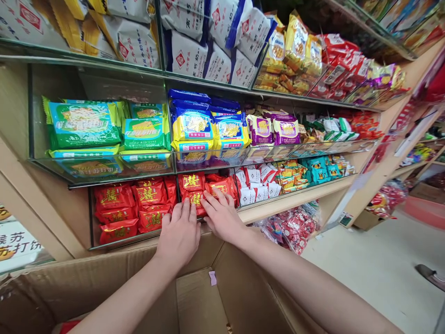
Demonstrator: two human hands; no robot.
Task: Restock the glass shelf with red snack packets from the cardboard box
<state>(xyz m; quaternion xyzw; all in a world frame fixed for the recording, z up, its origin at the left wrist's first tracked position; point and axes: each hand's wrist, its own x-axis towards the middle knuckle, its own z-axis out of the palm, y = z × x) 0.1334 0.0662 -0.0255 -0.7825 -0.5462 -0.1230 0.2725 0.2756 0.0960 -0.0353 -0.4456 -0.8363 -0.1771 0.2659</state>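
Observation:
Red packets with gold characters (150,194) fill the left compartments of the bottom shelf. My left hand (180,232) lies with its fingertips on the front red packets of the second compartment, fingers extended and nothing gripped. Close beside it, my right hand (222,214) rests its spread fingers on the red packets at that compartment's right side. Both forearms reach over an open cardboard box (200,297), which has a small pink piece (212,278) on its bottom and something red at its lower left.
Glass-fronted shelves above hold green biscuit packs (85,123), blue and yellow packs (194,123) and other snacks. White-and-red packets (257,181) sit right of my hands. Bagged red goods (295,229) lie below the shelf. Part of a shoe (431,276) shows at far right.

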